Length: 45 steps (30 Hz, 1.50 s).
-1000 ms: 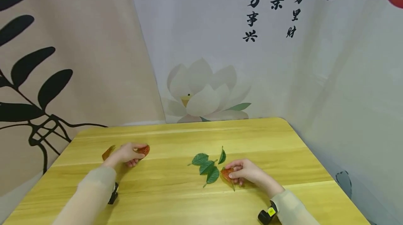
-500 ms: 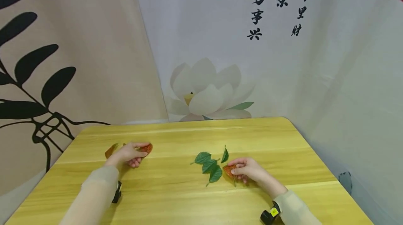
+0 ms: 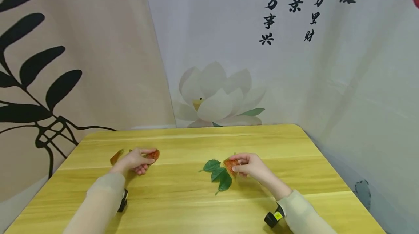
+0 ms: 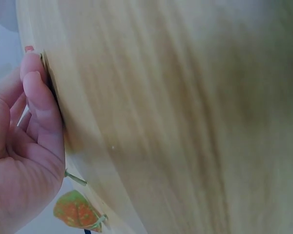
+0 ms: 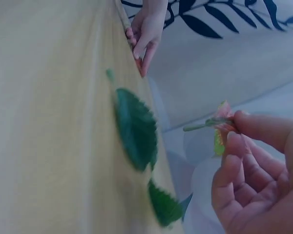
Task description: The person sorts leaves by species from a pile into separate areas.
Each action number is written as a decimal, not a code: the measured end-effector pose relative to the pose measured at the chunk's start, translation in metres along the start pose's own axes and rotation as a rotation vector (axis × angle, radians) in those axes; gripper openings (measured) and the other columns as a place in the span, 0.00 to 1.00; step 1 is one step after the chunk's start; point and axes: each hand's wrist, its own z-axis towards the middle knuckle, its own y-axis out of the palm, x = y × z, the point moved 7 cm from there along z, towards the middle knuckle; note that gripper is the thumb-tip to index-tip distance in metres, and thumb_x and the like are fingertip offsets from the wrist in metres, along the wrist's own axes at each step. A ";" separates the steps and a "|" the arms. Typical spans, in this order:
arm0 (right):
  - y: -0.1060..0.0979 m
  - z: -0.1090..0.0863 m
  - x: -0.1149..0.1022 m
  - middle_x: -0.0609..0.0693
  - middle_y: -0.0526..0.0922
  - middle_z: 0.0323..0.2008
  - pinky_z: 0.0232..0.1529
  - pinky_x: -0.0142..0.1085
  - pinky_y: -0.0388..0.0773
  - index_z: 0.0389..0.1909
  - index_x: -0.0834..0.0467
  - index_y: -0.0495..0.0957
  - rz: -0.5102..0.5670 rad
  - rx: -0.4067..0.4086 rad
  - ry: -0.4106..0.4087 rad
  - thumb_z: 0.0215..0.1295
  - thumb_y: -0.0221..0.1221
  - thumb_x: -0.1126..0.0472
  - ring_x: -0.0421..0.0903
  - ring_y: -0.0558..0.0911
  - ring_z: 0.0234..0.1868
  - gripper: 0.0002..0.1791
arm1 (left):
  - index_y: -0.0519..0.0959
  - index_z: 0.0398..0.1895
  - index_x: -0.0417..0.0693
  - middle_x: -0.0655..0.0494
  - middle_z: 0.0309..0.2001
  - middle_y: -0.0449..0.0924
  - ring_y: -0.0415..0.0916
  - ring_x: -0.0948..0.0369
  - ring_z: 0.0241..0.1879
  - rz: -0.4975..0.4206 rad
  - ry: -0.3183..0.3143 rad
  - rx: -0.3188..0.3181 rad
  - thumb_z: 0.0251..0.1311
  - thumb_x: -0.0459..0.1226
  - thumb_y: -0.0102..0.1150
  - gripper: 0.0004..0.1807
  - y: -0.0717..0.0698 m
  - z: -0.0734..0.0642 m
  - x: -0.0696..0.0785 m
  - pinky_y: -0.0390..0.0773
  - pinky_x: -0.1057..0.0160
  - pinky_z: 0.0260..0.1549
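On the left of the table, my left hand holds a red-orange leaf between thumb and fingers, low at the tabletop. Another orange-brown leaf lies behind that wrist; the left wrist view shows it as a green-and-orange leaf with a short stem. Right of centre, my right hand pinches a second red-orange leaf. In the right wrist view this leaf is raised off the wood, its green stem pointing left. Several green leaves with toothed edges lie beside it, one mostly hidden behind the right hand.
The yellow wood-grain table has rounded far corners. Behind it hangs a cloth backdrop with a printed lotus, dark leaves and black characters. A small black camera is strapped at the right wrist.
My right hand has lifted its red-orange leaf and moved it farther back, partly covering the rearmost green leaf. My left hand keeps its grip in the same place. The head view has shifted slightly.
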 end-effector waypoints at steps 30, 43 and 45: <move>0.066 0.105 -0.040 0.52 0.82 0.36 0.27 0.44 0.79 0.57 0.59 0.79 -0.069 0.050 -0.077 0.60 0.66 0.65 0.65 0.79 0.33 0.22 | 0.56 0.74 0.38 0.51 0.15 0.73 0.71 0.64 0.12 0.017 -0.001 0.039 0.69 0.34 0.55 0.33 -0.001 -0.005 0.000 0.76 0.66 0.13; 0.100 0.140 -0.033 0.56 0.84 0.42 0.41 0.53 0.79 0.53 0.64 0.80 0.020 0.104 -0.062 0.59 0.66 0.68 0.43 0.79 0.27 0.20 | 0.56 0.74 0.39 0.51 0.15 0.71 0.68 0.64 0.11 -0.019 -0.005 0.038 0.69 0.33 0.54 0.32 -0.002 -0.003 -0.002 0.73 0.68 0.12; 0.107 0.144 -0.031 0.56 0.84 0.41 0.41 0.51 0.80 0.54 0.65 0.80 0.026 0.107 -0.051 0.59 0.66 0.69 0.41 0.78 0.26 0.20 | 0.57 0.74 0.40 0.51 0.15 0.71 0.68 0.64 0.11 -0.018 -0.007 0.042 0.69 0.33 0.54 0.32 0.000 -0.003 -0.003 0.73 0.68 0.12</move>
